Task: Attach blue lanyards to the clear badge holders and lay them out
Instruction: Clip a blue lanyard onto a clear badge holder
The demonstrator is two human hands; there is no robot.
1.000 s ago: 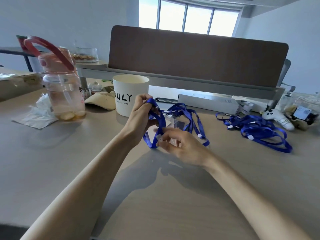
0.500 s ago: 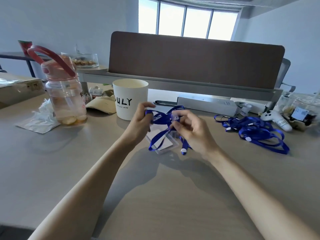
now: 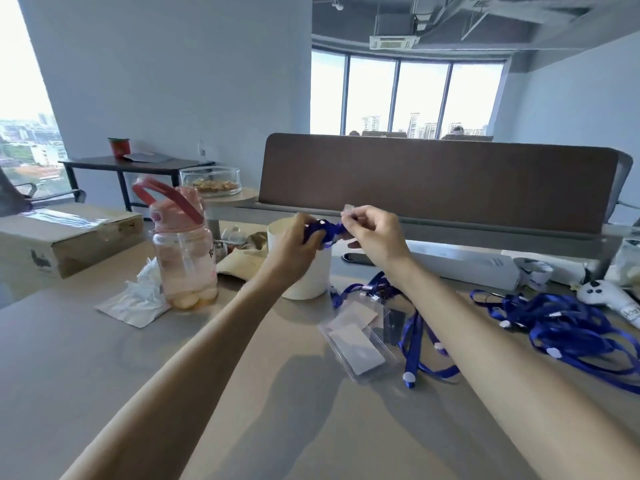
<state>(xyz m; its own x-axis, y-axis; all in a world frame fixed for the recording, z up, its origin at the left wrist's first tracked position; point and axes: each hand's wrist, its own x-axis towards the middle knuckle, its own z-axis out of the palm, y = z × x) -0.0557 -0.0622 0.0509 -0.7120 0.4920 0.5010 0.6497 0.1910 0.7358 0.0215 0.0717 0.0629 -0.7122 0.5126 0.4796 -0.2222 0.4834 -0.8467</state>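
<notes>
Both hands are raised above the desk in front of the white cup. My left hand point(image 3: 298, 242) grips a bunched blue lanyard point(image 3: 327, 231). My right hand point(image 3: 372, 233) pinches the lanyard's other end, with a small clear piece sticking up between its fingertips. On the desk below lie clear badge holders point(image 3: 356, 337) with white cards inside and lanyards point(image 3: 414, 344) attached to them. A loose pile of blue lanyards point(image 3: 568, 327) lies to the right.
A white cup point(image 3: 306, 275) stands right behind my hands. A pink water bottle point(image 3: 183, 251), crumpled tissue point(image 3: 138, 299) and a cardboard box point(image 3: 65, 237) sit to the left. A brown desk divider point(image 3: 440, 181) runs across the back; a white plush toy point(image 3: 606, 294) lies far right.
Both hands have lifted the lanyard off the desk to in front of the cup. The badge holders now lie on the desk below. The camera has tilted upward.
</notes>
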